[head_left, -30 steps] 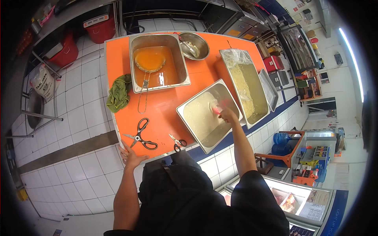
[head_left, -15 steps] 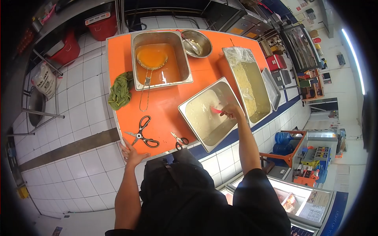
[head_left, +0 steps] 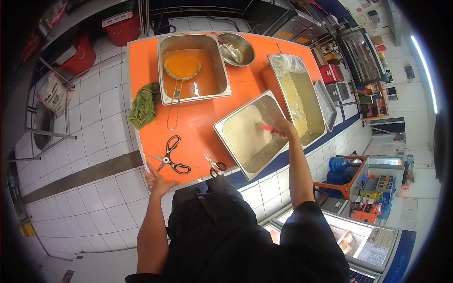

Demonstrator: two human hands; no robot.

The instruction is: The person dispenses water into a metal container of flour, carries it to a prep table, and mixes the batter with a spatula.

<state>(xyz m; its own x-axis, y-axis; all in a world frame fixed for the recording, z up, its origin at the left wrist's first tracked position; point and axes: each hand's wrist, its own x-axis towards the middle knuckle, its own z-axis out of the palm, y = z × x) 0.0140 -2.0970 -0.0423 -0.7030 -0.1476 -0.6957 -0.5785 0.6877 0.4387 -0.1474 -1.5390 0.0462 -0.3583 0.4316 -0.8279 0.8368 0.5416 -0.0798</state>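
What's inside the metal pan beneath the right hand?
The metal pan holds a pale mixture; a red utensil is in the right hand above. The mixture hides the floor beneath it; the hand covers part of the utensil.

Worn top (head_left: pixel 236 245): black, loosely cut, its short right sleeve (head_left: pixel 306 231) ending well back from the bare right hand (head_left: pixel 283 128); left sleeve (head_left: pixel 144 278), also black, visible only as an edge well behind the bare left hand (head_left: pixel 160 184). Nearer the body than the hands, dark grey-black legwear (head_left: pixel 224 188). Narrow dark strip (head_left: pixel 206 206) at the front, strap or fold unclear.
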